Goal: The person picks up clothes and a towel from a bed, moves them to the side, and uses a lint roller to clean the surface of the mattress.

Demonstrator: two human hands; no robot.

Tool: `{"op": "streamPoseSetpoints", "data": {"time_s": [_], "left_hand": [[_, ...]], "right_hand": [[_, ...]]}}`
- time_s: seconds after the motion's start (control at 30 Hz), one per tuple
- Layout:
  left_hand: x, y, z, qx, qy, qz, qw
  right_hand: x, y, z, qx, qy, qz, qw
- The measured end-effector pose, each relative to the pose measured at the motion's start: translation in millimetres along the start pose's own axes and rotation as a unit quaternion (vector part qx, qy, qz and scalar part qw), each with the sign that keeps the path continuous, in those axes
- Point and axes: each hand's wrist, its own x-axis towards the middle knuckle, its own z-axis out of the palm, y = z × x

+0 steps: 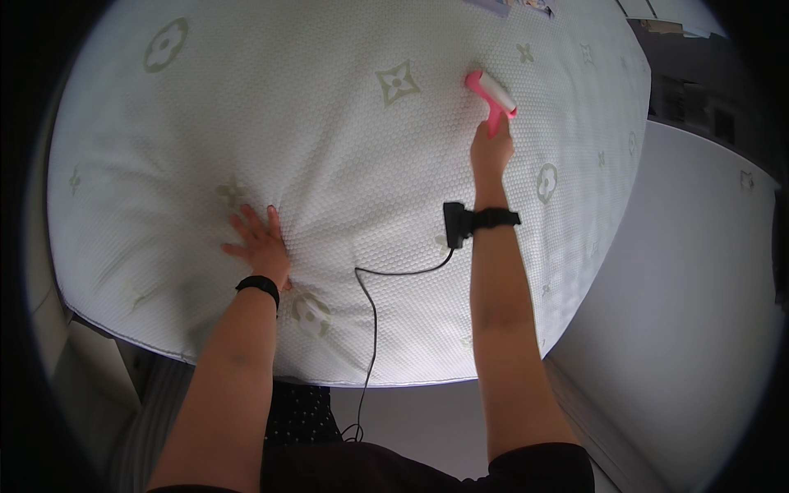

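A white quilted mattress (pixel 370 203) with pale green flower and star motifs fills most of the view. My left hand (pixel 262 243) presses flat on it at left centre, fingers spread and holding nothing; the fabric creases around it. Farther up and to the right, my right hand (pixel 492 145) is shut on the handle of a pink lint roller (pixel 496 95), whose white roll lies at the mattress surface. A black strap with a small black device (pixel 455 225) is on my right wrist, and a black band (pixel 259 283) is on my left wrist.
A black cable (pixel 373 308) runs from the wrist device across the mattress and over its near edge. A pale panel (pixel 684 246) stands along the right side. Partly seen printed items (pixel 493 6) lie at the top edge. Drawer-like furniture (pixel 102 363) is at lower left.
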Motion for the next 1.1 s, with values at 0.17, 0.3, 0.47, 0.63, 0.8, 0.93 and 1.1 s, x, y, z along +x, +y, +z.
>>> {"op": "streamPoseSetpoints", "data": {"time_s": [0.17,0.3,0.47,0.63,0.8,0.93,1.1], "left_hand": [[-13,8,-8,-0.052,0.026,0.017,0.998],[-14,10,-17,-0.032,0.007,-0.016,0.999],[-8,16,2,-0.023,0.015,-0.022,0.999],[-10,13,8,-0.072,0.080,-0.017,0.994],[-14,20,18,-0.072,0.102,-0.009,0.992],[-18,13,16,-0.071,0.111,-0.017,0.991],[-26,8,22,-0.088,0.133,-0.005,0.987]], "right_hand": [[-162,44,-9,0.046,0.029,-0.056,0.997],[-286,27,-35,0.045,-0.030,0.013,0.998],[-460,44,-63,0.005,-0.126,0.135,0.983],[-602,49,-102,-0.007,-0.165,0.159,0.973],[-680,50,-127,-0.069,-0.228,0.256,0.937],[-653,47,-133,-0.049,-0.080,0.280,0.955],[-506,55,-111,0.075,0.006,0.215,0.974]]}}
